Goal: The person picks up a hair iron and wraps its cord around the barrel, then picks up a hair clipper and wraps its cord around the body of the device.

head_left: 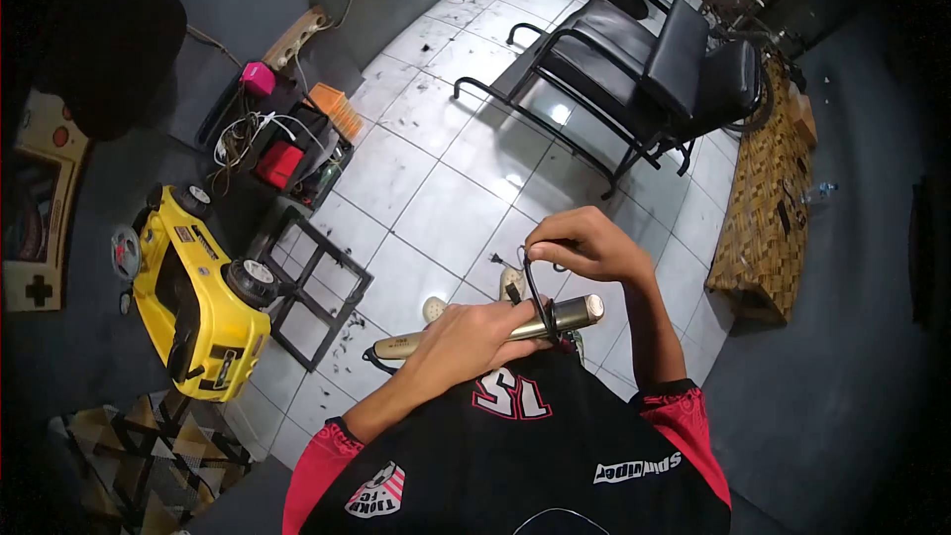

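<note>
With the clock centred on it, a long gold-and-dark hair straightener (396, 346) is lying almost along the nine-to-three line, just in front of the wearer's black-and-pink jersey (565, 456); small dark print is showing on its barrel, too tiny to read. The left hand (466, 345) is wrapping round the straightener's middle, grasping it firmly, while the right hand (591, 243), at two o'clock, is pinching a thin black cord (536, 289) that is looping round the tool towards its three o'clock end. Across the jersey, at six o'clock, white inverted numerals are apparently reading 15; at five o'clock, upside-down lettering is resembling "spinviper", and at seven a pink-and-white badge (377, 490) is carrying "FC" beneath a word that is hard to make out. At nine o'clock a yellow plastic toy car (203, 342) is bearing stickers too small to read. A black padded metal-framed chair (599, 54) is standing at one o'clock on the white tiled floor (421, 203), and a brown woven chest (761, 213) is sitting at two.
</note>
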Available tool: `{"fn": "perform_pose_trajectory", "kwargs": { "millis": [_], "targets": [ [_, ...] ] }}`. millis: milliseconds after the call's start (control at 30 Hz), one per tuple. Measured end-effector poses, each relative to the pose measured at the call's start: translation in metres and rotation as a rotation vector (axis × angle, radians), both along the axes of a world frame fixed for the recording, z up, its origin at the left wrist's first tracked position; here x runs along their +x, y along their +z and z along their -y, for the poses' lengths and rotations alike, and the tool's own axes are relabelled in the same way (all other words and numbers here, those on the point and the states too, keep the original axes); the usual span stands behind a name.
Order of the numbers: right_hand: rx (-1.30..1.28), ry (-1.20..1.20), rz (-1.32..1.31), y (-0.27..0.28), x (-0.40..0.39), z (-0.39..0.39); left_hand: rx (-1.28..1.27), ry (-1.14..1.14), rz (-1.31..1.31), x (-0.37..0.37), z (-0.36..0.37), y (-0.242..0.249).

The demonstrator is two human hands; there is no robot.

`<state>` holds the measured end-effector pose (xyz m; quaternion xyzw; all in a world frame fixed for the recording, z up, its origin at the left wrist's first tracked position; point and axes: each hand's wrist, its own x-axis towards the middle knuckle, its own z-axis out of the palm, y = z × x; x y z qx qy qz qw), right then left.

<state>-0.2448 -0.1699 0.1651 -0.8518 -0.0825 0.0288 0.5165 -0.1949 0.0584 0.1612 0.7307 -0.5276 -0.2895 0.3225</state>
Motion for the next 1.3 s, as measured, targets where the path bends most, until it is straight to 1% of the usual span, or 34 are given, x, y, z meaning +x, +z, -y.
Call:
{"fn": "perform_pose_trajectory", "kwargs": {
  "millis": [33,133,167,200,300,333,400,433,500,533,600,633,733,767,833,867,900,933,967,1000,1067,1133,1200,1267,1300],
  "targets": [
    [0.136,-0.028,-0.057,-0.010,-0.003,0.000,-0.029,0.026,-0.005,0.001,-0.001,0.002],
    [0.353,-0.123,-0.205,-0.024,-0.011,-0.007,-0.250,0.175,0.033,0.007,-0.003,0.005],
    [0.414,-0.142,-0.222,-0.040,-0.016,-0.007,-0.277,0.223,0.102,0.012,-0.004,0.008],
    [0.436,-0.157,-0.162,-0.054,-0.019,-0.009,-0.268,0.249,0.086,0.016,-0.004,0.010],
    [0.387,-0.202,-0.164,-0.063,-0.035,-0.021,-0.285,0.333,0.075,0.029,-0.003,0.010],
    [0.297,-0.199,-0.419,-0.062,-0.038,-0.022,-0.279,0.396,0.101,0.034,-0.003,0.006],
    [0.375,-0.108,-0.361,-0.081,-0.045,-0.027,-0.264,0.523,0.151,0.044,-0.004,0.001],
    [0.381,-0.104,-0.400,-0.080,-0.051,-0.030,-0.223,0.597,0.094,0.050,-0.006,0.005],
    [0.395,-0.091,-0.477,-0.071,-0.059,-0.034,-0.205,0.685,0.070,0.063,-0.011,0.007],
    [0.348,-0.097,-0.431,-0.063,-0.062,-0.034,-0.195,0.733,0.065,0.067,-0.013,0.007],
    [0.257,-0.114,-0.338,-0.048,-0.068,-0.033,-0.200,0.736,0.036,0.075,-0.017,0.000],
    [0.174,-0.129,-0.178,-0.048,-0.069,-0.033,-0.183,0.736,0.040,0.076,-0.017,-0.002],
    [0.073,-0.109,-0.057,-0.026,-0.073,-0.032,-0.122,0.711,0.014,0.079,-0.016,-0.010],
    [0.054,-0.124,0.031,-0.020,-0.073,-0.034,-0.093,0.700,0.000,0.078,-0.015,-0.012],
    [-0.013,-0.079,0.042,0.007,-0.070,-0.034,-0.066,0.676,0.006,0.076,-0.013,-0.021],
    [-0.046,-0.058,0.047,0.014,-0.069,-0.034,-0.009,0.640,-0.010,0.073,-0.012,-0.021],
    [-0.058,-0.049,0.124,0.015,-0.067,-0.035,0.046,0.602,-0.026,0.071,-0.009,-0.019],
    [-0.107,-0.034,0.146,0.020,-0.064,-0.036,0.101,0.561,-0.044,0.068,-0.006,-0.019],
    [-0.158,-0.020,0.167,0.028,-0.060,-0.037,0.067,0.511,0.005,0.063,-0.004,-0.029],
    [-0.210,-0.007,0.187,0.032,-0.054,-0.037,0.034,0.408,0.076,0.058,-0.004,-0.042],
    [-0.238,-0.089,0.277,0.031,-0.039,-0.034,0.161,0.234,0.032,0.049,0.002,-0.038],
    [-0.322,-0.108,0.273,0.037,-0.025,-0.026,0.115,0.092,0.036,0.041,0.002,-0.036],
    [-0.315,-0.140,0.277,0.029,-0.016,-0.020,0.110,-0.004,0.020,0.034,0.000,-0.033],
    [-0.238,-0.181,0.269,0.020,-0.007,-0.019,0.141,-0.056,-0.016,0.031,-0.002,-0.030],
    [-0.201,-0.196,0.274,0.009,-0.003,-0.018,0.151,-0.109,0.011,0.030,-0.003,-0.029]
  ]
}}
